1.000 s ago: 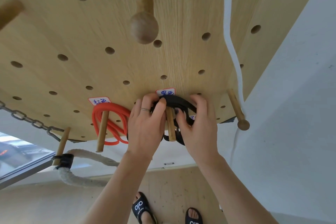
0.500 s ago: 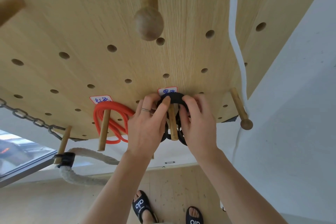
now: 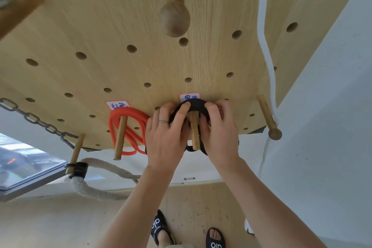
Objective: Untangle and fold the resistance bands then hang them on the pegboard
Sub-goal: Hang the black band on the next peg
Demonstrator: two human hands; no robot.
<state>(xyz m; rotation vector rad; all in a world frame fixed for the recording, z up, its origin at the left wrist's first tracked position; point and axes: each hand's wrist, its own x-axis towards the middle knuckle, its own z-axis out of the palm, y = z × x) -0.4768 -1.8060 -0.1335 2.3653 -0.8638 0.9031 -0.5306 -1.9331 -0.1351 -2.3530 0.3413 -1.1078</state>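
Now both the left hand [image 3: 165, 137] and right hand [image 3: 220, 133] pinch the black band [image 3: 196, 104] over its peg [image 3: 194, 133].

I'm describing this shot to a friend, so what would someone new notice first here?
Both hands, the left hand and right hand, press a coiled black band over a wooden peg at the pegboard's lower middle. Just left, a bright red band already hangs on its own peg. A big round-ended knob juts out above.

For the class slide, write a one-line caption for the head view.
Both hands seat a folded black band over a pegboard peg, beside the hung red band.
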